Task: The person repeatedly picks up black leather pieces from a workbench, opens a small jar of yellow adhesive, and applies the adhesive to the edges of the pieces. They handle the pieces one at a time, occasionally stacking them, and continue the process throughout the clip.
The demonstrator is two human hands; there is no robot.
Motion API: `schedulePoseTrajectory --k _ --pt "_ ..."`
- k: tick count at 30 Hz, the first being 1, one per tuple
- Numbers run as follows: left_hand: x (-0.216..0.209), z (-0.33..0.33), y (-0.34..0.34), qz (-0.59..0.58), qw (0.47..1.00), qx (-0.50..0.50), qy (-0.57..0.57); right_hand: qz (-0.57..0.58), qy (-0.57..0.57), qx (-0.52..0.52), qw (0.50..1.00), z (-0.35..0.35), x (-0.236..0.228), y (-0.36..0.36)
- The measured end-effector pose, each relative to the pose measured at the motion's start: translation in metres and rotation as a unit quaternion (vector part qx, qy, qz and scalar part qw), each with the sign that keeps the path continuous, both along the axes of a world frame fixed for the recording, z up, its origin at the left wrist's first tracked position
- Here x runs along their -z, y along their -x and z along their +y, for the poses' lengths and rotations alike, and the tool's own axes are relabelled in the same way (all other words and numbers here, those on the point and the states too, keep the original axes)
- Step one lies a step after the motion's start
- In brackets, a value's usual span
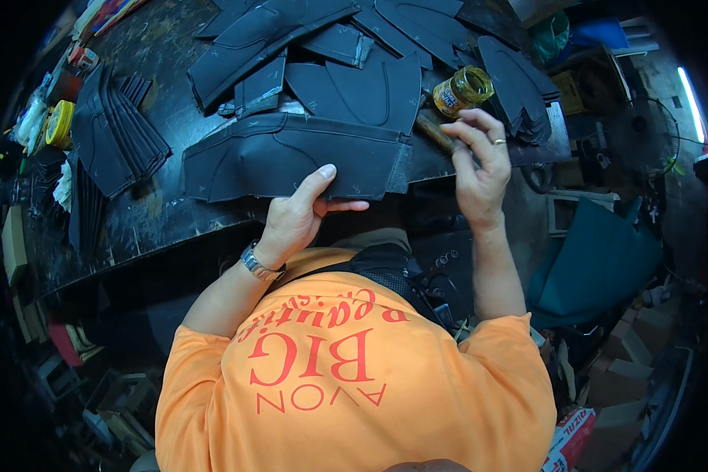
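- Currently, head view only: dark panel [236, 161] lies at the near edge of the counter [153, 204], in front of a messy pile of similar pcs [354, 90].
- L grip [299, 216] is closed lightly on the panel's near edge: thumb flat on top, index finger stretched out just below the edge, other fingers mostly hidden.
- R grip [480, 161] has loosely curled fingers right at a brownish stick [433, 130]; can't tell if it's actually grasped or only touched.
- Open glass jar [458, 93] w/ yellowish residue stands just beyond the stick, v. near the R fingers.
- Step in hand, my guess: steadying the panel w/ L while R handles the stick.
- Next move prob. calls for L holding the panel flat & R getting a sure hold on the stick w/o bumping the jar.
- Writing: big red lettering on the orange shirt [417, 393], upside down here but legible; jar's label is coloured, print too small to read.
- Small pale handwritten-type marks on the panels, too tiny to make out.
- Red-and-white packet [570, 436], lower R, has bold print, partly cut off by the shirt; yellow tub [59, 124] far L, any label unclear.
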State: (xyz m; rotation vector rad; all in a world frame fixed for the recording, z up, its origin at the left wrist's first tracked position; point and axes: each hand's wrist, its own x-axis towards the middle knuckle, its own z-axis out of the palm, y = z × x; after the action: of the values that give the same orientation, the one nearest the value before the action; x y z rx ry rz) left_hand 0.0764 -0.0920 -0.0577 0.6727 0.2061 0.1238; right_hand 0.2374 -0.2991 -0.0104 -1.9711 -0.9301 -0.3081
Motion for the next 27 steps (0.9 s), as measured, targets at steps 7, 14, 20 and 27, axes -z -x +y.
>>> schedulePoseTrajectory --k 7,14,20,27 --pt "0.000 0.003 0.004 0.048 0.998 0.016 -0.036 -0.032 -0.002 -0.072 0.997 0.020 0.013 0.023" --pt "-0.005 -0.002 0.003 0.038 0.999 -0.015 -0.023 -0.088 0.040 -0.042 0.994 0.025 0.018 0.029" --pt "-0.005 -0.008 0.001 0.063 0.997 -0.049 -0.009 -0.178 0.049 -0.060 0.981 0.021 0.017 0.027" --pt "-0.003 -0.007 -0.001 0.089 0.993 -0.078 -0.011 -0.247 0.054 -0.099 0.962 0.017 0.020 0.032"
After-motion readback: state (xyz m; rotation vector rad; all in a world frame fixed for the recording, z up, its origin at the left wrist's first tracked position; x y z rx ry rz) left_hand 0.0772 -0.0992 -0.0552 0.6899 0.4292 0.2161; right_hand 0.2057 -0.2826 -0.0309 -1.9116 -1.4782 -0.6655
